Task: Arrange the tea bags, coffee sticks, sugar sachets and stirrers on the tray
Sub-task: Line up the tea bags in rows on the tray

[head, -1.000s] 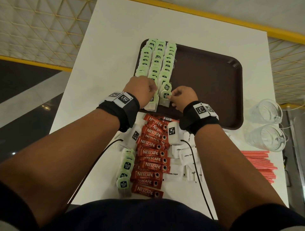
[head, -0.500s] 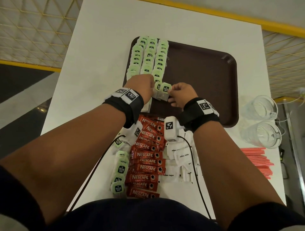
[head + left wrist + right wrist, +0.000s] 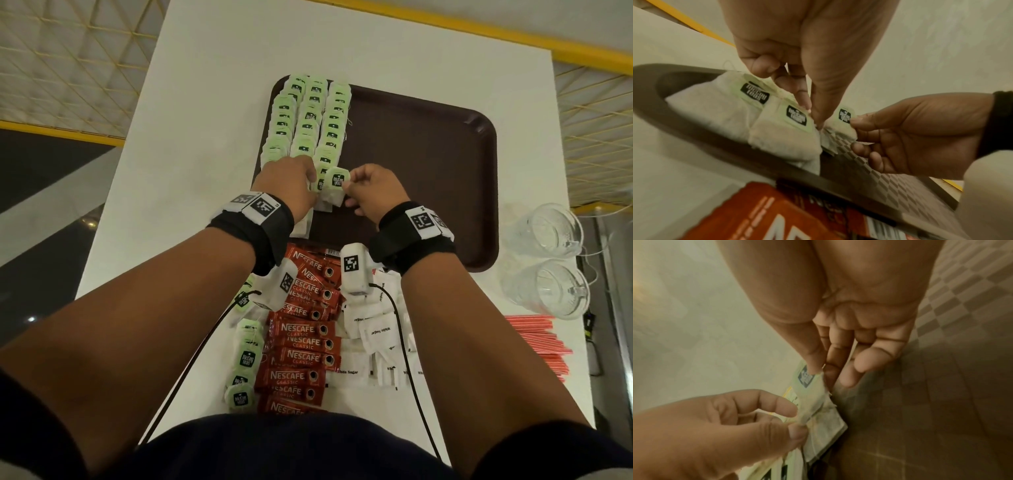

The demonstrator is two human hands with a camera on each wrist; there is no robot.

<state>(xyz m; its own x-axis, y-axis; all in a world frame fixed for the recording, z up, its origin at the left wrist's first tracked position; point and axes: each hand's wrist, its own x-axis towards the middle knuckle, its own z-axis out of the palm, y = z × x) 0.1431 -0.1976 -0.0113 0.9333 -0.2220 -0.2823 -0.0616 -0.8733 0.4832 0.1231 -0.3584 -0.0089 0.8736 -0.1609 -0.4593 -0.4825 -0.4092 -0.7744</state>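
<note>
The right hand (image 3: 371,192) is pinching a tea bag (image 3: 337,180), now raised and turned label-up since a second ago; the left hand (image 3: 291,186) is pinching its neighbour. The third row on the tray (image 3: 445,171) is nearing completion; coffee sticks (image 3: 305,342) are waiting on the worktop (image 3: 222,85).

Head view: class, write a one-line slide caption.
Both hands pinch a pale green paper tea bag at the green rows on the dark brown plastic tray.
</note>
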